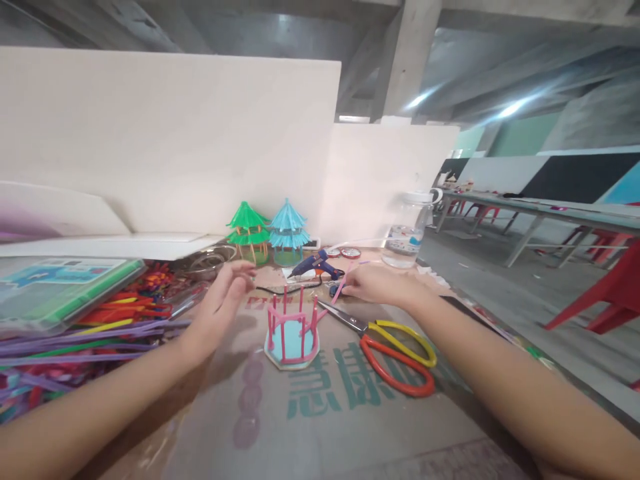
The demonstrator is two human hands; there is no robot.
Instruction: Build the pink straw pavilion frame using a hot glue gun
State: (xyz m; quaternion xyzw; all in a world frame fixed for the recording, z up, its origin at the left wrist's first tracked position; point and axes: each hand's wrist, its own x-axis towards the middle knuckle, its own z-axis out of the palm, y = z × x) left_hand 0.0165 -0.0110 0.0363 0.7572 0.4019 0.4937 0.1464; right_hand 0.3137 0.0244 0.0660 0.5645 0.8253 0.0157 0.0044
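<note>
Right hand point(376, 284): fingers pinch strip point(339, 291); likely light, bendy, best held near its end. Left hand point(226, 295): fingers half-spread, empty.

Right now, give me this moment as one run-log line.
left hand: open, empty | right hand: holding pink strip | pink-posted model: upright on cardboard | scissors: beside model | glue gun: behind model
</note>
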